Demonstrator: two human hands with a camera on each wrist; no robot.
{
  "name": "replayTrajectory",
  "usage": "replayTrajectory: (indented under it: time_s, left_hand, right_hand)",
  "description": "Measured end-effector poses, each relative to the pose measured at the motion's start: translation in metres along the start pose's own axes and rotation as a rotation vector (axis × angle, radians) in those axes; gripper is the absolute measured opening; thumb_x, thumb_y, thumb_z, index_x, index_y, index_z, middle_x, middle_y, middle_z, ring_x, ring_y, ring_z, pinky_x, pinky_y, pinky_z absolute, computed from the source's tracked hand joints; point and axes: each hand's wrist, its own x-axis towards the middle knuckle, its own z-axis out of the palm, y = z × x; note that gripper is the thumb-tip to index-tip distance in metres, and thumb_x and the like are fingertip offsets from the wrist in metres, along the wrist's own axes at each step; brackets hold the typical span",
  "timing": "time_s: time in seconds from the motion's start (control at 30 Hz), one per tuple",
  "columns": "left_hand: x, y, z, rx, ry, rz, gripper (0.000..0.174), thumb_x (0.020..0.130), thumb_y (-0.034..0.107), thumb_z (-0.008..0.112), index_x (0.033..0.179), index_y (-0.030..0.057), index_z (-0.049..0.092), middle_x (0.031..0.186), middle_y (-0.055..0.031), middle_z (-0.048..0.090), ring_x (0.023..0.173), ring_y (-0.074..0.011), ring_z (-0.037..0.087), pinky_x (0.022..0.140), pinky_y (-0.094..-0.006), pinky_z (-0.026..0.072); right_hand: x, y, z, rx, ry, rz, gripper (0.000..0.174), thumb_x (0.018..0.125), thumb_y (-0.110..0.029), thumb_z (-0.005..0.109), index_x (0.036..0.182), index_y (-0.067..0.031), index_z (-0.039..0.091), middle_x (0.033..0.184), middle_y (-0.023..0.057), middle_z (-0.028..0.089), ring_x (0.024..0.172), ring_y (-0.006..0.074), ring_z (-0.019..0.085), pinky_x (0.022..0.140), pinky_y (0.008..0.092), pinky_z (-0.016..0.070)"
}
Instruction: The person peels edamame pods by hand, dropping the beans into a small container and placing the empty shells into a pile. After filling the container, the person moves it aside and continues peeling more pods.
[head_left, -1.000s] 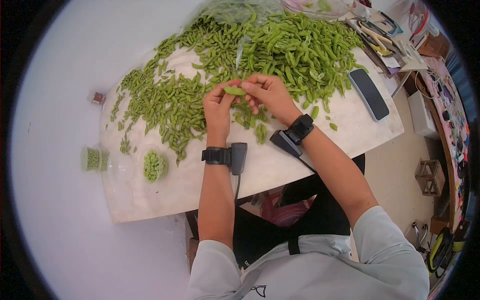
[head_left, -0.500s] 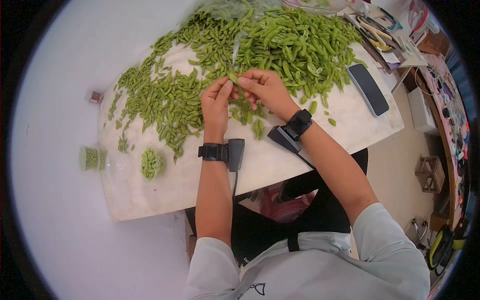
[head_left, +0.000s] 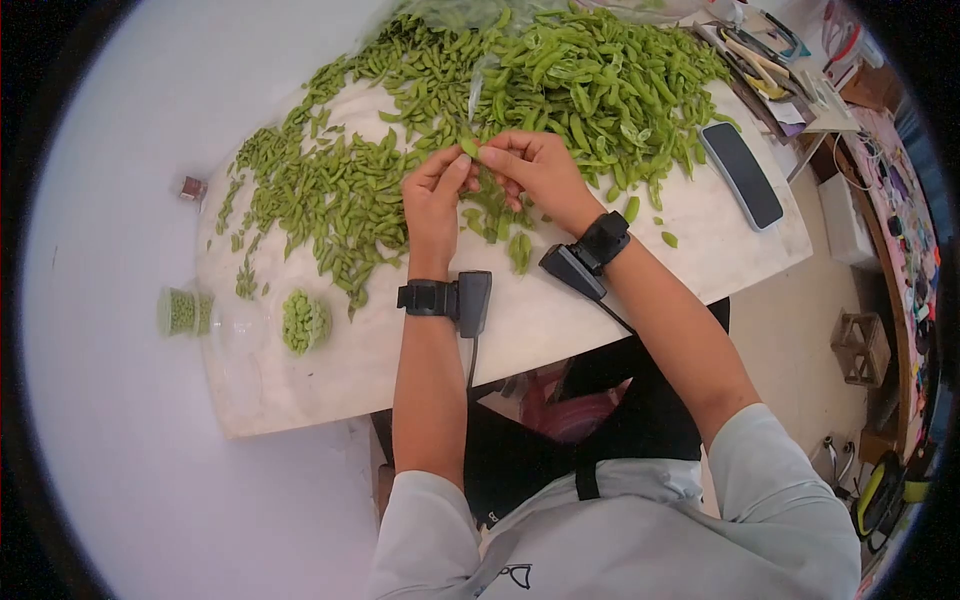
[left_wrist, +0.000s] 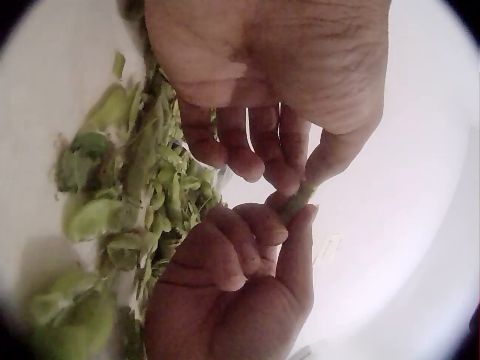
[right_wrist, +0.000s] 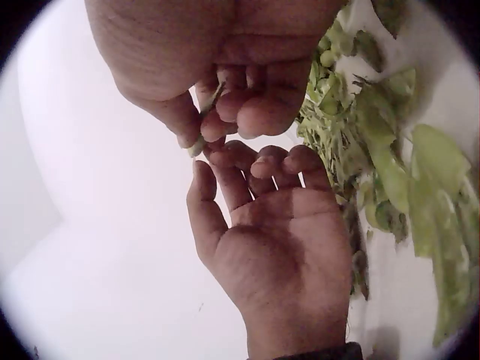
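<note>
Between my two hands is a single green soybean pod (head_left: 469, 147), held over the table. My right hand (head_left: 548, 178) pinches it between thumb and forefinger, the other fingers curled in toward the palm. From the other side my left hand (head_left: 434, 208) pinches the pod's opposite end with thumb and fingertip. In the right wrist view a thin green tip of the pod (right_wrist: 196, 146) shows past the right fingers. Beyond the hands lie small darker pods (head_left: 345, 200) on the left and a heap of larger, brighter pods (head_left: 590, 90) on the right.
A clear cup of shelled beans (head_left: 304, 322) stands at the left on the white table (head_left: 350, 385). Another clear container of beans (head_left: 180, 312) shows by the left edge. At the right lie a phone (head_left: 742, 176) and, further back, several tools (head_left: 755, 65).
The pod, lying crosswise in the fingers a second ago, has been turned so it points away. Both hands have shifted slightly forward and keep their grip on it.
</note>
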Motion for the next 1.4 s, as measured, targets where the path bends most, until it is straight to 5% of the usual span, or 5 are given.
replayTrajectory:
  time_s: [1.4]
  left_hand:
    - [-0.0005,-0.0013,0.0011,0.059,0.004,-0.003,0.015,0.088,0.004,0.053,0.095,-0.0056,0.061,0.075,-0.0041,0.059,0.068,-0.0099,0.054,0.065,-0.0227,0.0449]
  right_hand:
    - [-0.0001,0.0043,-0.0007,-0.197,0.036,-0.078,0.02,0.086,-0.018,0.066,0.08,0.0007,0.063,0.061,-0.0002,0.058,0.043,0.0049,0.048,0.039,0.0214,0.0377]
